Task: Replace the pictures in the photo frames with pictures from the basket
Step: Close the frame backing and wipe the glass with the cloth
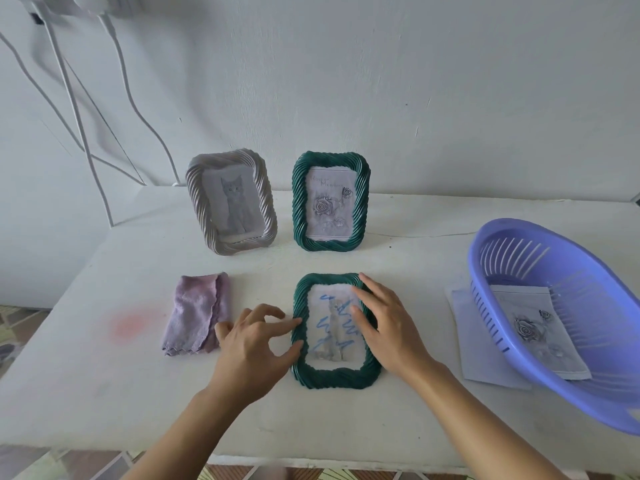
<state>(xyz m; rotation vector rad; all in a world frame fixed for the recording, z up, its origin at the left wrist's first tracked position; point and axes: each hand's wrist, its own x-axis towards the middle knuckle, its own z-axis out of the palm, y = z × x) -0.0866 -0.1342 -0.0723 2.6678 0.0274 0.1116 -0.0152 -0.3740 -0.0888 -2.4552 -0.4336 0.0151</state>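
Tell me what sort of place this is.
Probably a room in a home rather than a workshop: a plain white table set against a painted white wall, loose cables hanging down it, patterned floor tiles, and a grey photo frame standing on display.

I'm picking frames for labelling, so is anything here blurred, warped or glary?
Head view: light is soft and even, no glare; its wide angle bows the purple basket and the table at the right; fingertips of the left hand look slightly blurred; the scribbled picture in the flat green frame is readable.
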